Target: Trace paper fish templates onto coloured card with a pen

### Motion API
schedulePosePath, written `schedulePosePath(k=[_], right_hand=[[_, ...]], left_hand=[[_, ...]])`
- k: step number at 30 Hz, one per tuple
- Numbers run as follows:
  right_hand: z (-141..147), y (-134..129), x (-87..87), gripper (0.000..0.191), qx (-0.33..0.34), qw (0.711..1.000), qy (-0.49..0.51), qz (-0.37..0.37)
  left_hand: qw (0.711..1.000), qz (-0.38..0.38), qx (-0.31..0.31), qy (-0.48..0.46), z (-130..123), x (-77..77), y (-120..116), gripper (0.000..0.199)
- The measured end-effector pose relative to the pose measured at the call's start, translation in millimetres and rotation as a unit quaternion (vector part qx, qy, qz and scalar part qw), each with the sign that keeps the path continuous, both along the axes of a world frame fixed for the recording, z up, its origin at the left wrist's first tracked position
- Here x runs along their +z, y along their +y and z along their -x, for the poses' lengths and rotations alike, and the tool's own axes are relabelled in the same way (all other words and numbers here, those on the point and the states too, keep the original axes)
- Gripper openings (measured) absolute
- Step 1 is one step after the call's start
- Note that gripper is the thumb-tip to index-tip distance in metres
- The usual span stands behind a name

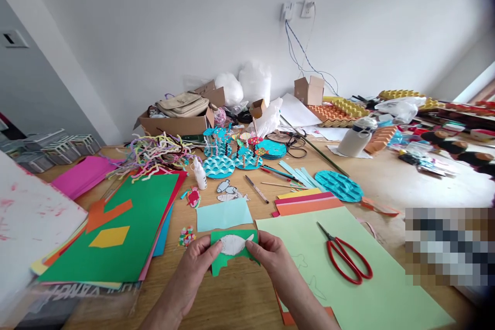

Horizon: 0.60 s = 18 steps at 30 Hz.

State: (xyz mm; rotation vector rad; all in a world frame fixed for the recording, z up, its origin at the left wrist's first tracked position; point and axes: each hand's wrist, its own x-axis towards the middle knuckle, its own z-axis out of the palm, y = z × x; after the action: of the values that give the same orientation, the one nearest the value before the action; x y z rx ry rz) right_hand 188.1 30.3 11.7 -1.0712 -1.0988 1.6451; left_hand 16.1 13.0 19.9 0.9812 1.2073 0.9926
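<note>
L hand (195, 263) & R hand (274, 253): fingers pinching green paper (218, 266) w/ white fish cutout (233, 245) on top, over counter (240, 301), nr mid of near edge. Risk: if cutout's loose, lifting a thumb may let it slip.

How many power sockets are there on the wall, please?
2. Both are high on the wall, side by side: the left socket and the right socket. Others may be hidden behind the white bags.

Scissor handles (344, 263) red; large sheet (386, 268) pale green; glue bottle (200, 175) white; small strip (224, 215) light blue.
</note>
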Motion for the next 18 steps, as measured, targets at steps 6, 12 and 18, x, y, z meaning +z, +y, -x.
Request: schedulePosePath(k=[6, 12, 18], right_hand=[[-0.6, 0.0, 2.6, 0.035, -0.007, 1.0, 0.013, -0.004], [0.4, -2.3, 4.1, 0.033, -0.018, 1.0, 0.012, -0.007], [1.1, -5.1, -0.1, 0.031, -0.002, 1.0, 0.017, -0.021]], left_hand=[[0.999, 0.021, 0.014, -0.047, -3.5, 6.9, -4.1, 0.033], [0.996, 0.02, 0.032, -0.082, -8.1, 5.7, -3.4, 0.027], [0.996, 0.043, 0.036, -0.069, -13.2, 5.2, -5.7, 0.033]])
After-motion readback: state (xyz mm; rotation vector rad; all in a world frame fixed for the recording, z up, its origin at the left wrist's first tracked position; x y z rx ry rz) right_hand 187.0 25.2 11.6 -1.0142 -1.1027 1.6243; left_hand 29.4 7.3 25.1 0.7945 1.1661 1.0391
